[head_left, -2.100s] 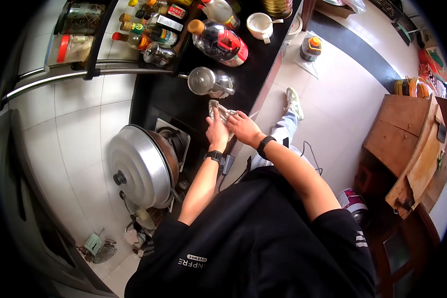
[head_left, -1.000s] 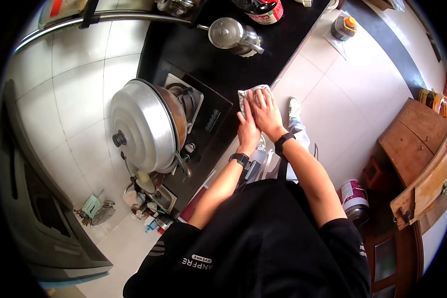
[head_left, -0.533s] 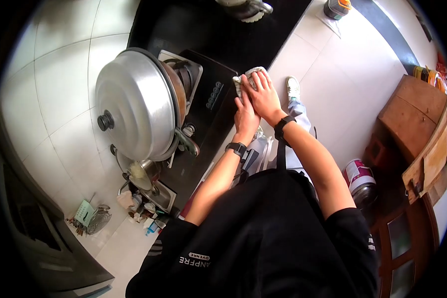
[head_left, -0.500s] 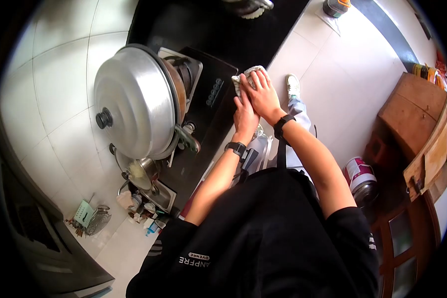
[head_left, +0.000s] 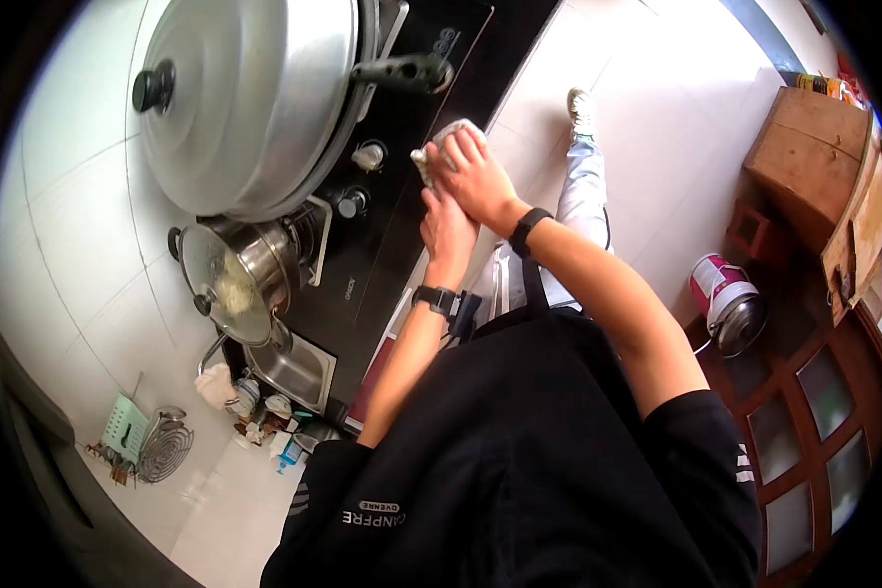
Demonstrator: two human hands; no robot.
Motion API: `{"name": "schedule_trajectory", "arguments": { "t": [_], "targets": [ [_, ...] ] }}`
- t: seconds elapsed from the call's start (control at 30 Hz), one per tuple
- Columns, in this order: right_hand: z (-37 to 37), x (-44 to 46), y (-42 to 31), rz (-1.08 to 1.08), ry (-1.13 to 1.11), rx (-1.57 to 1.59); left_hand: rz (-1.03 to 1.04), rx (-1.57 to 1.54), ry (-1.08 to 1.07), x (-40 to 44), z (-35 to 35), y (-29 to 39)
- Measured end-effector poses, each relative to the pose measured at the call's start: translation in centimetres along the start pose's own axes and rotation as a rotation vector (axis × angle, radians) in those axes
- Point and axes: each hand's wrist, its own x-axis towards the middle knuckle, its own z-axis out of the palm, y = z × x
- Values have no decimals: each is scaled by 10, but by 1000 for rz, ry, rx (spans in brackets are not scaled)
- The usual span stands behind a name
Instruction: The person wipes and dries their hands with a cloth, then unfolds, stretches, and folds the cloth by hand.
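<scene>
Both my hands meet at a pale patterned cloth (head_left: 453, 131) over the front edge of the black stove top (head_left: 338, 294). My right hand (head_left: 475, 181) is closed on the cloth, its fingers bent over it. Just beneath and nearer my body, my left hand (head_left: 449, 233) presses in against the right one and the cloth; its fingertips are partly hidden. Left of the hands are two stove knobs (head_left: 353, 203). A large pan with a domed metal lid (head_left: 250, 98) sits on the stove, its dark handle (head_left: 402, 73) pointing toward the front edge.
A steel pot with a glass lid (head_left: 230, 284) stands beside the large pan, then a sink (head_left: 299, 375) with a cloth and bottles beyond. Right, on the floor, are a white-and-purple bucket (head_left: 720, 284) and a wooden cabinet (head_left: 808, 147). My foot (head_left: 580, 110) is on the tiles.
The view has shifted, so the stove, pan and pot appear higher and larger. My hands and the cloth have moved along the stove's front edge toward the sink, past the pan handle.
</scene>
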Motion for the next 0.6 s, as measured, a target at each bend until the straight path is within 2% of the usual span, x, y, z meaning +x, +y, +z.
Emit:
{"name": "schedule_trajectory", "arguments": {
  "t": [0.1,0.2,0.27,0.33,0.4,0.43,0.53,0.57,0.6],
  "targets": [
    [18,-20,-62,-54,-78,84,-40,-3,6,-50,-3,-48],
    [26,-37,-124,-121,-140,113,-190,28,-5,-95,-3,-93],
    [33,-46,-158,-243,-200,118,-285,14,-28,-121,2,-125],
    [40,-54,-185,-291,-192,112,-306,33,-17,-145,5,-147],
    [42,-61,-198,-297,-153,103,-311,18,17,-156,10,-161],
    [42,-62,-197,-309,-202,127,-285,1,43,-156,10,-162],
    [53,-62,-187,-325,-135,167,-342,-26,63,-147,13,-149],
    [55,-66,-183,-331,-154,181,-371,42,-28,-143,11,-144],
    [55,-65,-179,-353,-165,192,-331,49,-26,-139,10,-141]
  ]
}}
